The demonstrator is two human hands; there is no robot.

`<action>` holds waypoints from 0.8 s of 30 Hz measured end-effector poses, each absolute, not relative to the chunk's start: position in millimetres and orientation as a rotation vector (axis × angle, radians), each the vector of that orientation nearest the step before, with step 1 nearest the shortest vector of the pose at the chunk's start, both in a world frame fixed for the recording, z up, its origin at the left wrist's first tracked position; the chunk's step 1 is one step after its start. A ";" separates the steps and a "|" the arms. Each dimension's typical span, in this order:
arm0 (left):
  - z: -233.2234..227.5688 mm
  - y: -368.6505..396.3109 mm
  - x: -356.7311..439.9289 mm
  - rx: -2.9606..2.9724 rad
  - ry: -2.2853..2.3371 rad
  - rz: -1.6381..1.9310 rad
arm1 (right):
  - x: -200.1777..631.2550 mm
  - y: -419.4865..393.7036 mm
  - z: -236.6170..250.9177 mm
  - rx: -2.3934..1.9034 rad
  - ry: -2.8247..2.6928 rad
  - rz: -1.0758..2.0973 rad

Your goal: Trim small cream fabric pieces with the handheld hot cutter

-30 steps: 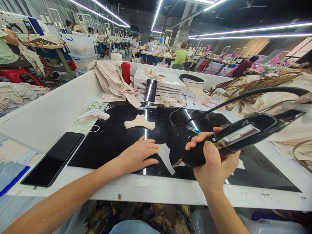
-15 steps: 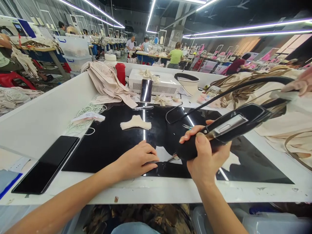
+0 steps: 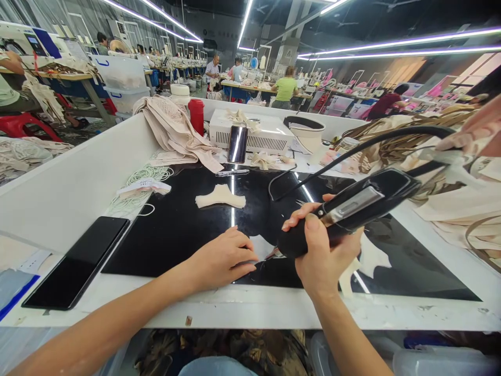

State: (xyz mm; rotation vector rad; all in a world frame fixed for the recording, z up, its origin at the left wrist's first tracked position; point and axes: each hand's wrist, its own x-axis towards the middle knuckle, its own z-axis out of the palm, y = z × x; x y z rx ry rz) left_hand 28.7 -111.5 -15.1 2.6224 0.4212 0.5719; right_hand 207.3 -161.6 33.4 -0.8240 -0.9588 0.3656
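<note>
My right hand (image 3: 326, 245) is wrapped around a black corded hand tool (image 3: 362, 203) with a metal strip on its side. Its thin metallic tip (image 3: 274, 254) points left, down at a small white fabric piece (image 3: 261, 246); whether it touches is unclear. At that piece's left edge, my left hand (image 3: 227, 256) has its fingers bent and pressed onto it, the fingertips partly hidden. Farther back lies a cream padded piece (image 3: 220, 197). More white cut fabric (image 3: 371, 256) shows behind my right wrist.
Under the work is a glossy black sheet (image 3: 164, 245). A large phone (image 3: 78, 263) lies at left, near pale cord (image 3: 136, 183). Another person's hand (image 3: 479, 130) is at upper right, near the tool's black cable (image 3: 364, 146). A white box (image 3: 254, 133) and red cup (image 3: 196, 117) stand behind.
The tool and my right hand have shifted slightly left, bringing the tip closer to my left fingers. More white fabric shows by my right wrist. The other person's hand has moved left.
</note>
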 end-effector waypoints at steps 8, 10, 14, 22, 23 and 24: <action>-11.1 -112.0 28.9 2.564 0.396 0.570 | 208.3 -165.5 39.6 -0.808 -0.903 0.383; -9.3 -111.7 28.3 2.544 0.391 0.541 | 204.0 -169.3 41.1 -0.790 -0.895 0.412; -4.2 -112.2 27.8 2.524 0.400 0.512 | 196.3 -174.7 39.4 -0.774 -0.907 0.466; -1.3 -110.1 26.3 2.500 0.394 0.466 | 194.0 -178.2 36.6 -0.845 -0.916 0.492; -1.5 -109.4 25.9 2.504 0.388 0.455 | 193.2 -178.8 37.6 -0.834 -0.906 0.504; -1.7 -108.8 25.6 2.509 0.383 0.443 | 192.2 -179.5 38.5 -0.817 -0.895 0.519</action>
